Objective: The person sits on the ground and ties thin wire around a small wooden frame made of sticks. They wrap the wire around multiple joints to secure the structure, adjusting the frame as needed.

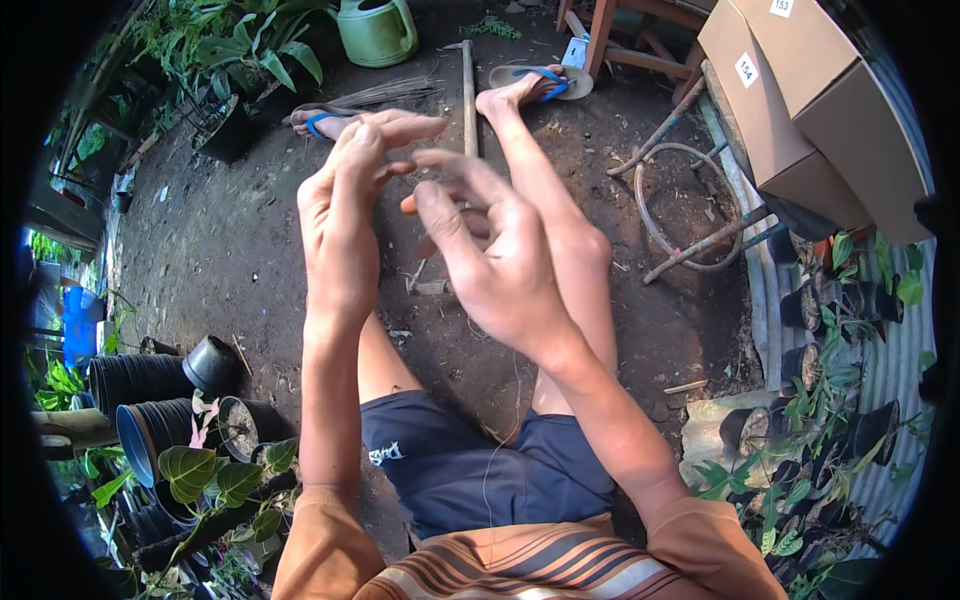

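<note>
Both hands are raised over the ground between my legs, palms turned toward each other. My left hand (345, 205) has its fingers bent over toward the right at the top, and nothing shows in it. My right hand (495, 245) is cupped, thumb apart from the curved fingers; these are slightly blurred, and no held thing shows. Their fingertips come close together, but I cannot tell if they touch. Beyond them a long wooden-handled tool (469, 100) with a metal head lies on the soil. A thin thread (490, 470) runs over my dark shorts (490, 480).
A green watering can (375, 32) stands at the far side, near potted plants (225, 130). Cardboard boxes (790, 110) and a metal frame with a hoop (690, 205) are at right. Black pots (210, 365) lie at left. Blue-strapped sandals (575, 84) are on my feet.
</note>
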The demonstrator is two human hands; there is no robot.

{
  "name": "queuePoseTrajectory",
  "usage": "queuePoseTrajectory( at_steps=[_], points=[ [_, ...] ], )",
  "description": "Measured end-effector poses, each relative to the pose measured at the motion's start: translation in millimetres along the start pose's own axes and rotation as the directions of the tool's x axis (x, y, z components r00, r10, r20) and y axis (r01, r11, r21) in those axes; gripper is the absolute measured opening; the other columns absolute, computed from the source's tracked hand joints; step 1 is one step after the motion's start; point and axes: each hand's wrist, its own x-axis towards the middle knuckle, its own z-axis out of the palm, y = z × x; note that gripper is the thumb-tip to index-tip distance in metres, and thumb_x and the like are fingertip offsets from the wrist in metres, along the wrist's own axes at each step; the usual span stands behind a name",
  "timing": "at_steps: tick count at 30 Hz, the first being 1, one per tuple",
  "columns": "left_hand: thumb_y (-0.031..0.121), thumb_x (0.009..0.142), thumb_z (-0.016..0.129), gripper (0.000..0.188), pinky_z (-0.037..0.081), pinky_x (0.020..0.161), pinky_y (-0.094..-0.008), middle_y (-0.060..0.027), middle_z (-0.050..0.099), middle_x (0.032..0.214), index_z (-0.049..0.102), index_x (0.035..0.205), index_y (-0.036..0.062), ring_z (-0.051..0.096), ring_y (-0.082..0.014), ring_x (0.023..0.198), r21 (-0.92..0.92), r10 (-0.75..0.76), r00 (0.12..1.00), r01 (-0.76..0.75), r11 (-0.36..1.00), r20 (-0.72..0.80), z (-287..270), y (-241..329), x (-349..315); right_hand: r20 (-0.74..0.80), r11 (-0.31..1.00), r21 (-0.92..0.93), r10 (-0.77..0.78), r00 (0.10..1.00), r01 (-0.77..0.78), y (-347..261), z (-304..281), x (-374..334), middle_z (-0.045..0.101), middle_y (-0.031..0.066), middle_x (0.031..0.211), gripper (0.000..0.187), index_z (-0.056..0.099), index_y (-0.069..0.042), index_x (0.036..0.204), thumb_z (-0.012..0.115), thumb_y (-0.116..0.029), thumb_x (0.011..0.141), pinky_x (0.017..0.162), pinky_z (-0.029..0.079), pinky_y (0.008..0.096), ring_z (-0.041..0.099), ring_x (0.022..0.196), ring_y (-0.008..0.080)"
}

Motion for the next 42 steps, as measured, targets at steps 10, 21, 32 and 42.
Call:
queuePoseTrajectory(
  at_steps=[10, 21, 32, 42],
  points=[
    [0.029, 0.112, 0.057, 0.032, 0.055, 0.071, -0.0283, -0.0027, 0.068, 0.086, 0.069, 0.107, -0.0003, 0.065, -0.01, 0.079, 0.248, -0.666, 0.677, 0.619, 0.745, 0.314, 65.9, -143.6, -114.9, -0.283, 0.714, -0.697, -0.36, 0.889, 0.067, -66.2, -138.6, 32.9, 0.077, 0.0065, 0.112, 0.02, 0.074, 0.004, 0.121, 0.063, -0.009, 0.11, 0.089, 0.053, 0.0257, 0.067, 0.098, 0.0093],
    [0.034, 0.111, 0.061, 0.063, 0.06, 0.1, -0.0388, -0.0175, 0.056, 0.15, 0.041, 0.162, 0.0033, 0.065, -0.0284, 0.126, -0.581, -0.94, 0.341, 0.763, 0.282, -0.008, 98.9, -280.3, -188.2, -0.058, 0.208, -0.975, 0.101, 0.993, -0.078, 3.3, -173.4, 22.3, 0.075, 0.0145, 0.084, 0.018, 0.072, -0.003, 0.106, 0.061, -0.017, 0.104, 0.07, 0.054, 0.043, 0.071, 0.072, 0.028],
    [0.033, 0.109, 0.065, 0.047, 0.06, 0.084, -0.0349, -0.0141, 0.074, 0.117, 0.053, 0.132, -0.0063, 0.072, -0.0206, 0.103, -0.441, -0.867, 0.392, 0.749, 0.495, -0.306, 79.0, -309.6, -198.9, 0.204, 0.233, -0.968, 0.501, 0.841, 0.096, 123.0, -186.6, -21.2, 0.072, 0.0225, 0.081, 0.017, 0.079, 0.0, 0.095, 0.075, -0.016, 0.094, 0.072, 0.056, 0.0517, 0.072, 0.077, 0.0429],
    [0.034, 0.108, 0.06, 0.055, 0.037, 0.126, -0.0454, -0.021, 0.055, 0.15, 0.048, 0.148, -0.0012, 0.051, -0.0317, 0.144, -0.925, -0.891, 0.454, 0.327, 0.192, -0.025, 67.2, -296.6, -185.0, 0.208, 0.333, -0.94, 0.397, 0.894, 0.071, 98.3, -101.5, -5.3, 0.071, 0.0228, 0.076, 0.024, 0.076, 0.002, 0.092, 0.075, -0.021, 0.097, 0.066, 0.053, 0.0472, 0.071, 0.069, 0.0382]
  ],
)
